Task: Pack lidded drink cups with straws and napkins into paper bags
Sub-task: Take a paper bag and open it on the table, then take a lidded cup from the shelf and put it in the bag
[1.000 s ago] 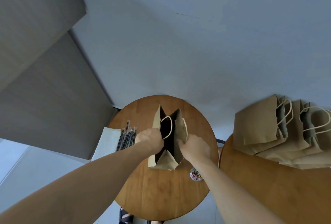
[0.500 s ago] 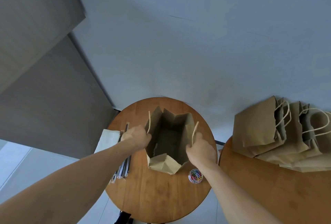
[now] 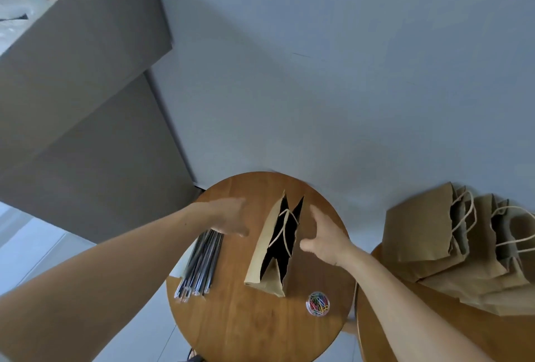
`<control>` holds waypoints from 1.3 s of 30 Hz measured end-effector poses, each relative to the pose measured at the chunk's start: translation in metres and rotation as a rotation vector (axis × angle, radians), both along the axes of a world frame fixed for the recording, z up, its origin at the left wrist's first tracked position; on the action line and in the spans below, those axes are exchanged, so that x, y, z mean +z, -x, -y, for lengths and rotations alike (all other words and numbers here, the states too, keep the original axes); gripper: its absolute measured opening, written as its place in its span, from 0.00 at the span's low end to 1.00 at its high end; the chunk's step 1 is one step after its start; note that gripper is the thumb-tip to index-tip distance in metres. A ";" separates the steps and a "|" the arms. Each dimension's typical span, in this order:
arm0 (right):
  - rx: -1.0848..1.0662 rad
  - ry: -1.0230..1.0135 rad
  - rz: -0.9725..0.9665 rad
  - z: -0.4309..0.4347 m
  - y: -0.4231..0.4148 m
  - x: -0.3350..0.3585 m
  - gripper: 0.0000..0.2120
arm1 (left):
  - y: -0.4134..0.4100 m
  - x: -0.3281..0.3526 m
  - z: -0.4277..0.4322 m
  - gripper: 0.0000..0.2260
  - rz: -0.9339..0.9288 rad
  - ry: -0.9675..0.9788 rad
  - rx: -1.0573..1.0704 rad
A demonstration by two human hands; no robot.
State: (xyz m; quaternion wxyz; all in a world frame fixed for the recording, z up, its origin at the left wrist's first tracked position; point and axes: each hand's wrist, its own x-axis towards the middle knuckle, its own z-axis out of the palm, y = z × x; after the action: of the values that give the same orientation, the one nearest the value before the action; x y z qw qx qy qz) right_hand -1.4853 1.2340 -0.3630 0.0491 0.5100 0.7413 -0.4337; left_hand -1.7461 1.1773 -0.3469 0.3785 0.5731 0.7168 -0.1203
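A brown paper bag (image 3: 267,248) stands upright on the round wooden table (image 3: 249,321), its mouth narrowed and its twine handles hanging inside. My left hand (image 3: 228,217) hovers left of the bag with fingers spread, above a bundle of wrapped straws (image 3: 199,266). My right hand (image 3: 325,234) is just right of the bag, fingers straight, holding nothing. Neither hand touches the bag. No cup shows.
A small clear tub of coloured paper clips (image 3: 318,303) sits near the table's front right. A pile of folded paper bags (image 3: 451,240) lies on a second wooden table (image 3: 405,329) at right. A white napkin edge (image 3: 179,267) peeks out under the straws. Large cardboard boxes (image 3: 81,106) stand at left.
Both hands have let go of the bag's rim and drawn apart. The bag's mouth, pulled wide half a second ago, has sprung back narrow.
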 end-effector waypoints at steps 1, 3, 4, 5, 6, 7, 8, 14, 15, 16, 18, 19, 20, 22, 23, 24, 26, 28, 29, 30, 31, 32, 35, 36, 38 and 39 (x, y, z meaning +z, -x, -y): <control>-0.019 -0.076 -0.012 -0.009 0.005 0.010 0.41 | 0.002 0.011 -0.004 0.37 -0.064 -0.082 0.001; -0.041 -0.246 -0.027 -0.026 0.018 0.035 0.34 | 0.007 0.035 -0.011 0.28 -0.158 -0.247 0.023; -0.039 -0.316 -0.037 -0.034 0.027 0.049 0.31 | 0.011 0.049 -0.014 0.27 -0.192 -0.315 0.033; -0.028 -0.369 -0.049 -0.041 0.038 0.064 0.29 | 0.016 0.063 -0.016 0.28 -0.221 -0.367 0.037; -0.008 -0.407 -0.060 -0.046 0.050 0.078 0.27 | 0.022 0.078 -0.018 0.28 -0.247 -0.413 0.042; 0.019 -0.438 -0.069 -0.050 0.063 0.092 0.26 | 0.030 0.094 -0.019 0.29 -0.268 -0.457 0.053; 0.050 -0.465 -0.077 -0.053 0.076 0.105 0.25 | 0.039 0.109 -0.019 0.29 -0.282 -0.497 0.071; 0.197 -0.581 -0.108 -0.046 0.166 0.174 0.25 | 0.105 0.192 0.003 0.29 -0.366 -0.676 0.165; 0.213 -0.603 -0.106 -0.044 0.182 0.183 0.24 | 0.118 0.202 0.009 0.29 -0.380 -0.691 0.182; 0.228 -0.621 -0.108 -0.040 0.197 0.191 0.24 | 0.130 0.211 0.016 0.28 -0.388 -0.708 0.198; 0.263 -0.658 -0.115 -0.031 0.229 0.206 0.24 | 0.157 0.227 0.030 0.27 -0.397 -0.754 0.224; 0.284 -0.677 -0.115 -0.027 0.245 0.212 0.23 | 0.170 0.234 0.037 0.26 -0.400 -0.778 0.232; 0.304 -0.693 -0.117 -0.022 0.261 0.218 0.23 | 0.183 0.241 0.044 0.26 -0.405 -0.797 0.238; 0.334 -0.725 -0.128 -0.014 0.293 0.233 0.23 | 0.211 0.257 0.055 0.25 -0.434 -0.831 0.260; 0.341 -0.741 -0.143 -0.011 0.309 0.242 0.23 | 0.225 0.265 0.061 0.25 -0.447 -0.844 0.279; 0.342 -0.759 -0.167 -0.009 0.325 0.251 0.22 | 0.239 0.273 0.066 0.25 -0.446 -0.857 0.299; 0.339 -0.798 -0.219 -0.007 0.357 0.269 0.22 | 0.270 0.286 0.075 0.25 -0.423 -0.890 0.325; 0.346 -0.826 -0.242 -0.004 0.390 0.284 0.22 | 0.301 0.295 0.083 0.25 -0.415 -0.921 0.359; 0.351 -0.836 -0.246 -0.003 0.407 0.289 0.22 | 0.316 0.297 0.088 0.24 -0.412 -0.926 0.385; 0.359 -0.847 -0.249 -0.002 0.425 0.294 0.22 | 0.332 0.297 0.092 0.24 -0.412 -0.921 0.408; 0.368 -0.855 -0.252 -0.001 0.443 0.297 0.22 | 0.346 0.296 0.096 0.24 -0.414 -0.911 0.421; 0.380 -0.858 -0.254 -0.001 0.461 0.300 0.22 | 0.360 0.294 0.101 0.24 -0.414 -0.900 0.430; 0.439 -0.855 -0.217 0.000 0.517 0.305 0.24 | 0.397 0.285 0.111 0.25 -0.398 -0.878 0.456; 0.458 -0.856 -0.191 0.000 0.534 0.305 0.25 | 0.408 0.282 0.114 0.26 -0.397 -0.863 0.460; 0.488 -0.841 -0.137 0.000 0.568 0.304 0.29 | 0.428 0.274 0.118 0.26 -0.396 -0.839 0.468; 0.501 -0.828 -0.109 0.000 0.582 0.302 0.31 | 0.437 0.271 0.119 0.26 -0.392 -0.837 0.474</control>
State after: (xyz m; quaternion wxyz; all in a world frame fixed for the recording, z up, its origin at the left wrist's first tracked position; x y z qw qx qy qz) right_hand -2.0678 1.2340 -0.0608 -0.0939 0.2691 0.9530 -0.1032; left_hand -2.1832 1.0581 -0.0755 -0.0076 0.4641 0.8711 0.1606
